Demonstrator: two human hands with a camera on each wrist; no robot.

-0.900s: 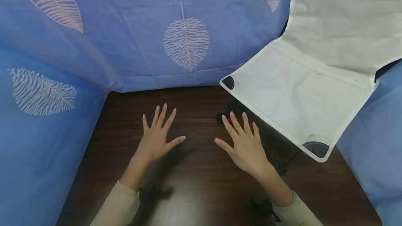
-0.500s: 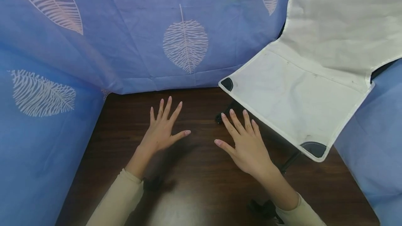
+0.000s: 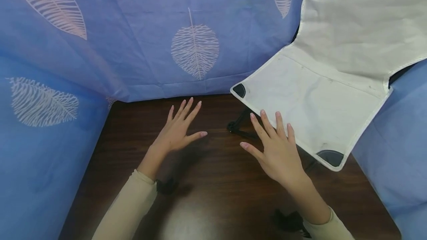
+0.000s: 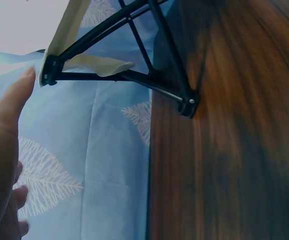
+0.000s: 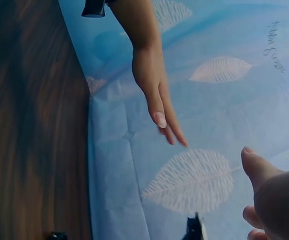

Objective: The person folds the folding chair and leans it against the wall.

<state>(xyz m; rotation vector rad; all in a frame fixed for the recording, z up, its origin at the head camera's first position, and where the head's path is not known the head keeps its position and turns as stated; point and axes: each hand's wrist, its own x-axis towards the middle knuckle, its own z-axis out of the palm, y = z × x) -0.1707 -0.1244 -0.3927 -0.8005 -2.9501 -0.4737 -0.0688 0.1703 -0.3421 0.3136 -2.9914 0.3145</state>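
Note:
A white fabric folding chair (image 3: 313, 99) with black corner patches stands at the right on the dark wooden table (image 3: 207, 180). My right hand (image 3: 278, 153), fingers spread, hovers at the chair's near-left edge; its fingertips overlap the seat in the head view, and I cannot tell whether they touch it. Left of the chair, my left hand (image 3: 176, 132) hangs above the table with straight fingers, holding nothing. The black tube frame (image 4: 169, 50) shows in the left wrist view, beyond my left thumb. From the right wrist, my left hand (image 5: 152, 80) appears in profile.
Blue cloth (image 3: 140, 47) printed with pale leaves hangs behind the table and along both sides. A black foot joint (image 3: 231, 126) of the chair rests on the wood between the hands. Dark devices (image 3: 288, 220) sit at the wrists.
My left hand has moved forward and to the right. The right hand has shifted right, so its fingers now overlap the chair seat's edge. The chair looks unmoved apart from slight camera drift.

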